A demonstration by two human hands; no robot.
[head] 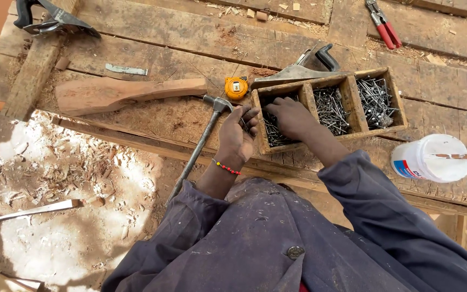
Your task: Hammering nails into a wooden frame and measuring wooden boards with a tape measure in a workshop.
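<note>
Three-compartment tray: wooden nail tray [355, 111] sits centre-right of frame on the bench, long side tilted a bit, all 3 bins hold dark nails
Left bin: nails [273, 132] piled loose; both hands meet at this bin
Right hand: right hand [293, 116] lies palm-down in the left bin, fingers curled into the nails; can't tell what, if anything, is pinched under them
Left hand: left hand [237, 135] just beside tray's left wall, fingers bent w/ a few thin nails showing betw. fingertips at approx the bin's edge; loosely closed, not a fist
Wrist: red bead bracelet [226, 167] on left wrist
Mid + right bins: nails [331, 108] and nails [375, 100], untouched, apart from both hands
Hammer: hammer [198, 148] lies on bench just left of left hand, head up near the tape, handle running to lower left past the bench edge; not held
Tape: yellow tape measure [236, 87] above left hand, near hammer head
Wood piece: shaped wooden block [114, 93] upper left of centre, lying flat
Plane: hand plane [309, 65] touching tray's top edge, behind it
Tub: white plastic tub [431, 158] right edge, stick resting across it, well apart from hands
Pliers: red-handled pliers [382, 21] top right
Bench: rough plank bench [190, 38], sawdust on it
Ground: wood shavings lower left
</note>
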